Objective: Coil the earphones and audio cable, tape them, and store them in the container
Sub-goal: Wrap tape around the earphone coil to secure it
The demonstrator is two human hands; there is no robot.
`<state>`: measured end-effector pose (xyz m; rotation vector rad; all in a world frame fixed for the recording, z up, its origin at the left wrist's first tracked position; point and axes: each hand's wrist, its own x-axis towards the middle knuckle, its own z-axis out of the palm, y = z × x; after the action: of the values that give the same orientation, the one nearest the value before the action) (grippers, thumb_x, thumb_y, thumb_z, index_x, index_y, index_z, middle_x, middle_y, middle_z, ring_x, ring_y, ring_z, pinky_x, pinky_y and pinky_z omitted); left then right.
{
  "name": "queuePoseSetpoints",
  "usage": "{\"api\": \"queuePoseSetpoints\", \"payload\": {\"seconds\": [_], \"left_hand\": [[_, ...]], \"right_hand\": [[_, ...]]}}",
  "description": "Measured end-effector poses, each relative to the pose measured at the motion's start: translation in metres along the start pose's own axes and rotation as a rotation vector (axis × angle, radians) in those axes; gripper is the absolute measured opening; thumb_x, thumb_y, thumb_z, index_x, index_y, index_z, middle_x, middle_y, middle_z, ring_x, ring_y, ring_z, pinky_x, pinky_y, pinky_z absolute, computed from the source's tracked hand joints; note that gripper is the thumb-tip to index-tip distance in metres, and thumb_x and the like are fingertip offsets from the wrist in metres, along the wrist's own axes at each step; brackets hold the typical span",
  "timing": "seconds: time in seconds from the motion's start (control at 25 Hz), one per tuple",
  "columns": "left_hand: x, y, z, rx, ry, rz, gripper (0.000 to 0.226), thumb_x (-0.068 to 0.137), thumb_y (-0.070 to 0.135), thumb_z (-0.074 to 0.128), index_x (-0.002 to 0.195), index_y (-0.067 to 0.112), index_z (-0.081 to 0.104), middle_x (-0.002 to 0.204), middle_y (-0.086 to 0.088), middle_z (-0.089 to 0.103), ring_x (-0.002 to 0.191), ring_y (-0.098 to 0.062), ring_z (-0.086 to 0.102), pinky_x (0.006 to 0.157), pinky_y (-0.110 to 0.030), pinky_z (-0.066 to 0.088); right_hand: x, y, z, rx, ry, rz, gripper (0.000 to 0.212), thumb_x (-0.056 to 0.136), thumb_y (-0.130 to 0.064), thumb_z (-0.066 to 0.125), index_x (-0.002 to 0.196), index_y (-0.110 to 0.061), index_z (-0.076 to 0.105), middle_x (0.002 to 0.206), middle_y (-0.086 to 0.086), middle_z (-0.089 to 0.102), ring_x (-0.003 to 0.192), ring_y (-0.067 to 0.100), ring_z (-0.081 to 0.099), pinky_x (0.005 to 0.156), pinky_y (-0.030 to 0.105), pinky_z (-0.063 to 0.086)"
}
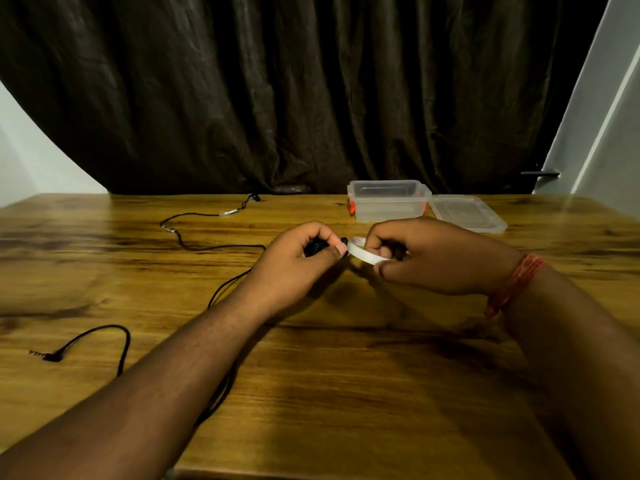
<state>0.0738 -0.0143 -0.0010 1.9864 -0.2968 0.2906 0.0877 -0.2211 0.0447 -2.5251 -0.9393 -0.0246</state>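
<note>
My left hand (pixel 298 261) is closed around a small black coiled bundle of cable (pixel 315 247) above the middle of the wooden table (pixel 346 375). My right hand (pixel 426 256) grips a roll of clear tape (pixel 363 252), held right against the bundle. A black audio cable (pixel 194 245) trails loose across the table's left side, and its angled plug (pixel 48 356) lies near the left front. Part of the cable passes under my left forearm. An open clear plastic container (pixel 389 202) with orange latches stands at the back, right of centre.
The container's clear lid (pixel 467 213) lies flat to its right. A dark curtain hangs behind the table's far edge. A pale wall stands at the far right. The table's front edge is close to me.
</note>
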Motion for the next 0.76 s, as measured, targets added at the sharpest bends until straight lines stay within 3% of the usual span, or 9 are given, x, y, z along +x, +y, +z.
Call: {"api": "queuePoseSetpoints", "payload": {"seconds": [0.2, 0.32, 0.44, 0.52, 0.64, 0.76], "left_hand": [[0.005, -0.003, -0.001, -0.001, -0.005, -0.028, 0.013, 0.094, 0.024, 0.059, 0.086, 0.031, 0.065, 0.075, 0.009, 0.068, 0.074, -0.008, 0.061, 0.075, -0.034, 0.048], [0.006, -0.003, 0.000, 0.022, -0.004, -0.040, 0.016, 0.096, 0.027, 0.055, 0.084, 0.032, 0.064, 0.076, 0.009, 0.067, 0.073, -0.009, 0.059, 0.074, -0.037, 0.048], [0.007, 0.002, -0.006, -0.001, 0.054, -0.051, 0.019, 0.098, 0.023, 0.052, 0.083, 0.024, 0.063, 0.076, 0.011, 0.064, 0.071, 0.000, 0.056, 0.072, -0.027, 0.043], [0.008, 0.005, -0.012, -0.025, 0.103, -0.075, 0.022, 0.098, 0.023, 0.050, 0.080, 0.022, 0.063, 0.079, 0.011, 0.063, 0.075, 0.003, 0.056, 0.071, -0.024, 0.038], [0.009, 0.006, -0.020, -0.052, 0.162, -0.066, 0.023, 0.098, 0.022, 0.050, 0.080, 0.019, 0.063, 0.085, 0.007, 0.065, 0.087, -0.007, 0.058, 0.073, -0.025, 0.039], [0.009, 0.009, -0.023, -0.046, 0.146, -0.067, 0.021, 0.099, 0.022, 0.049, 0.085, 0.018, 0.064, 0.091, 0.002, 0.071, 0.092, -0.007, 0.062, 0.079, -0.025, 0.041]], "right_hand": [[0.002, 0.001, 0.001, 0.119, 0.014, 0.013, 0.007, 0.088, -0.024, 0.063, 0.090, -0.030, 0.064, 0.082, -0.006, 0.063, 0.078, 0.014, 0.058, 0.071, 0.037, 0.051], [0.003, 0.003, 0.000, 0.190, 0.008, 0.005, 0.006, 0.089, -0.023, 0.064, 0.090, -0.029, 0.065, 0.077, -0.009, 0.060, 0.070, 0.006, 0.054, 0.067, 0.032, 0.048], [0.001, 0.007, -0.006, 0.228, 0.026, 0.029, 0.007, 0.090, -0.019, 0.063, 0.090, -0.024, 0.067, 0.075, -0.010, 0.064, 0.070, 0.007, 0.057, 0.069, 0.029, 0.045], [0.001, 0.010, -0.009, 0.271, 0.021, 0.053, 0.007, 0.090, -0.016, 0.062, 0.090, -0.019, 0.068, 0.080, -0.005, 0.071, 0.078, 0.020, 0.064, 0.076, 0.033, 0.047], [0.003, 0.014, -0.007, 0.414, -0.051, 0.047, 0.008, 0.093, -0.010, 0.059, 0.093, -0.010, 0.067, 0.092, 0.002, 0.076, 0.091, 0.020, 0.071, 0.083, 0.028, 0.052], [0.006, 0.009, 0.005, 0.595, -0.091, 0.037, 0.026, 0.092, -0.029, 0.057, 0.091, -0.004, 0.065, 0.097, 0.012, 0.075, 0.094, 0.023, 0.072, 0.085, 0.028, 0.056]]}}
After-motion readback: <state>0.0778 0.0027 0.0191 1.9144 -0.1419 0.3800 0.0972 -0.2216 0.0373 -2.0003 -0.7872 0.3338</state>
